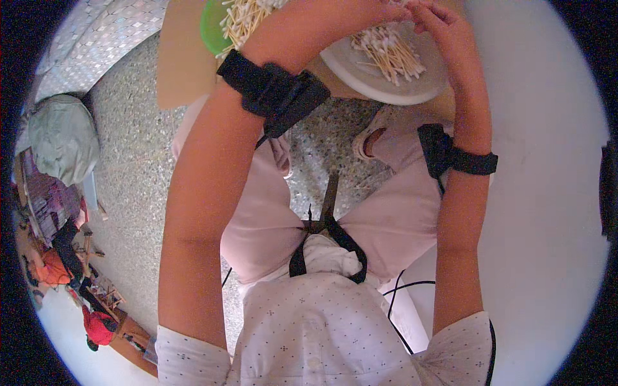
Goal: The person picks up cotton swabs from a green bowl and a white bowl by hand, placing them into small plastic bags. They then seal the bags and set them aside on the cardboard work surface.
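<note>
My left hand [360, 11] reaches over a low brown table [183, 58], its fingertips meeting those of my right hand [444, 32] at the picture's top edge. Both hands hover just above a white plate [380, 82] carrying a heap of cotton swabs [389, 51]. To the left, a green plate [211, 29] holds a larger heap of swabs [248, 18]. My right fingers are curled and pinched together. The top edge hides whether either hand holds a swab. Black straps wrap both wrists.
The table stands on a speckled stone floor [135, 174]. A grey-green bag [61, 135] lies on the left, with cluttered shelves and red items below it. A white surface [547, 193] fills the right side. My knees sit under the table edge.
</note>
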Tool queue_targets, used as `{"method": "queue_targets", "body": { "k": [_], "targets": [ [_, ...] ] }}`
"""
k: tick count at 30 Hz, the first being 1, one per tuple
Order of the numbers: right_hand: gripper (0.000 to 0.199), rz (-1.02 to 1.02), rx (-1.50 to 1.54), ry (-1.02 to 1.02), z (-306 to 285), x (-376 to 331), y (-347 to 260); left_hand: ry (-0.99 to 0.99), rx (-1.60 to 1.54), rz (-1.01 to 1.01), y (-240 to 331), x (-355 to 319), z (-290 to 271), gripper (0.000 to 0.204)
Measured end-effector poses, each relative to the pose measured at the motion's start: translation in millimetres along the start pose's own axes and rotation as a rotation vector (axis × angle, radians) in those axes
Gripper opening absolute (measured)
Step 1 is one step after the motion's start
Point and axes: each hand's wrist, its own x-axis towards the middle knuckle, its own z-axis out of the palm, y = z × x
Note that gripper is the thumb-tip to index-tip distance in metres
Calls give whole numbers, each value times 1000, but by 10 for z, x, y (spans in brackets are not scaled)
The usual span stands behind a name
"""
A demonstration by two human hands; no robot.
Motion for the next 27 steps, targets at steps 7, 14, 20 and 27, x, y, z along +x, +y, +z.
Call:
{"method": "queue_targets", "body": {
  "k": [7, 14, 20, 27],
  "targets": [
    [28, 76, -84, 24, 85, -51, -141, -95, 67, -140, 99, -23, -42, 27],
    [31, -122, 55, -53, 118, 18, -6, -26, 81, -122, 36, 35, 34, 26],
    [31, -171, -61, 34, 112, -27, 51, -49, 77, -193, 142, 53, 62, 21],
    [30, -300, -102, 152, 160, -209, 19, -38, 118, -110, 79, -28, 150, 23]
  ]
}}
